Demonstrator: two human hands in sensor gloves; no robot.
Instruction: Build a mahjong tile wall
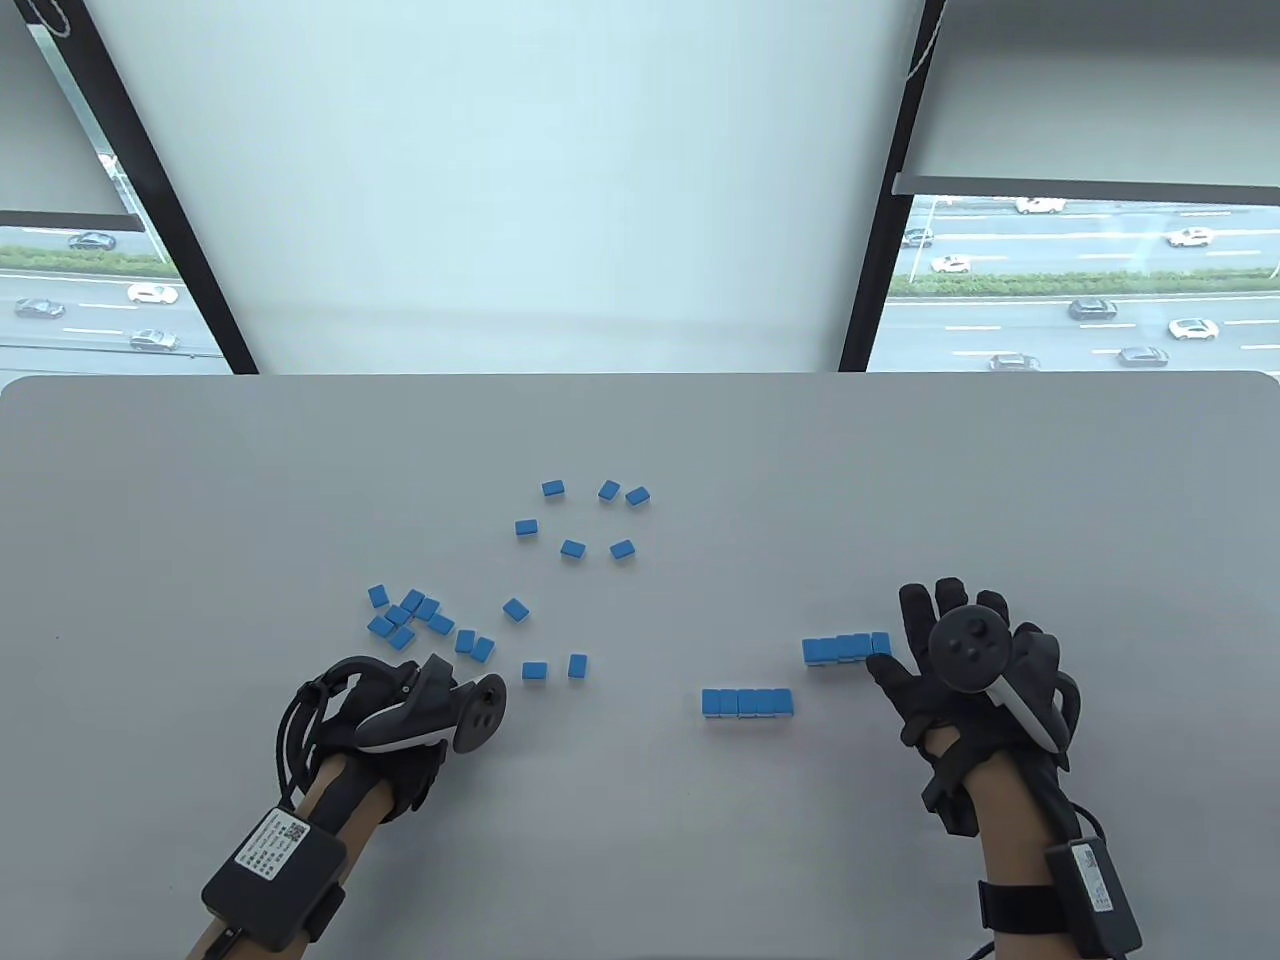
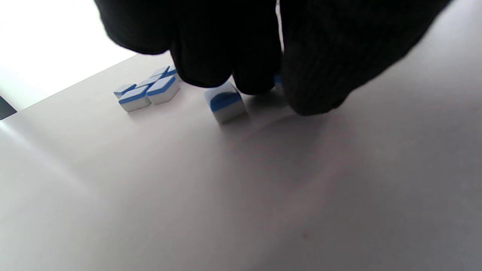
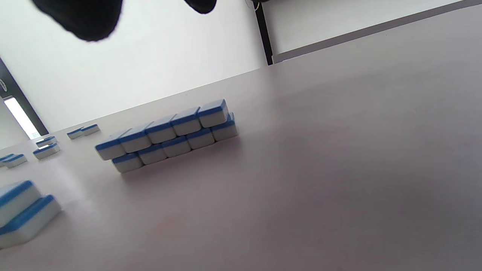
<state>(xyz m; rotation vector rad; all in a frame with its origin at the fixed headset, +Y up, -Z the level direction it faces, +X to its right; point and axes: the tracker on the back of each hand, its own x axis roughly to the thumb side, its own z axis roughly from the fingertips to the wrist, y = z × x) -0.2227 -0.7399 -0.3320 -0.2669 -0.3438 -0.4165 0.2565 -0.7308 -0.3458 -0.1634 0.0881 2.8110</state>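
Note:
Two short walls of blue-backed mahjong tiles stand on the grey table (image 1: 640,820), each two tiles high: the left wall (image 1: 747,702) and the right wall (image 1: 845,648), the latter also in the right wrist view (image 3: 169,135). My right hand (image 1: 915,635) lies with straight fingers at the right wall's right end, its thumb close to the end tile. Loose tiles (image 1: 415,615) lie scattered centre-left. My left hand (image 1: 420,690) is curled down beside them; in the left wrist view its fingers (image 2: 226,56) and thumb close on a blue sliver of tile (image 2: 278,79), with another tile (image 2: 225,103) beside the fingertips.
More loose tiles (image 1: 590,520) are spread farther back in the middle. Two single tiles (image 1: 555,668) lie between my left hand and the left wall. The table's far edge (image 1: 640,376) runs below a window.

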